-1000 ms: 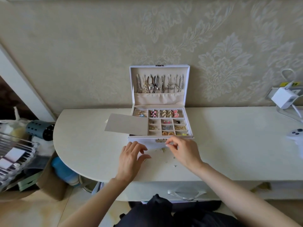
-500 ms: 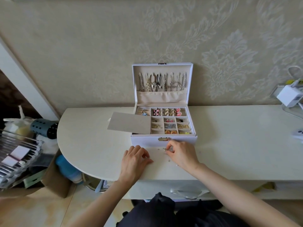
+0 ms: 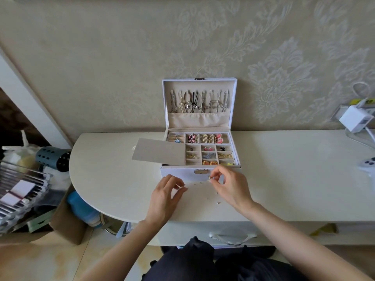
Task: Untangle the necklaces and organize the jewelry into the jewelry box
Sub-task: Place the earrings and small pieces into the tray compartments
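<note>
A white jewelry box [image 3: 178, 173] stands open against the wall, its lid upright with several necklaces [image 3: 199, 101] hanging inside. Its tray compartments hold earrings and rings. Just in front of the box, my left hand [image 3: 165, 196] pinches one end of a thin beaded necklace [image 3: 197, 183], and my right hand [image 3: 229, 184] pinches the other end near a small gold clasp. The chain stretches between the two hands, just above the table. A few small loose pieces [image 3: 218, 202] lie on the table near my right wrist.
A grey flap [image 3: 159, 152] lies open to the left of the box tray. The cream table [image 3: 294, 175] has a rounded left end. A white charger [image 3: 356, 119] and a controller [image 3: 368, 163] sit at the far right. Boxes and clutter [image 3: 26, 187] fill the floor at left.
Both hands have lifted off the table. They moved apart, and the thin necklace is now drawn out between them. The view shifted slightly.
</note>
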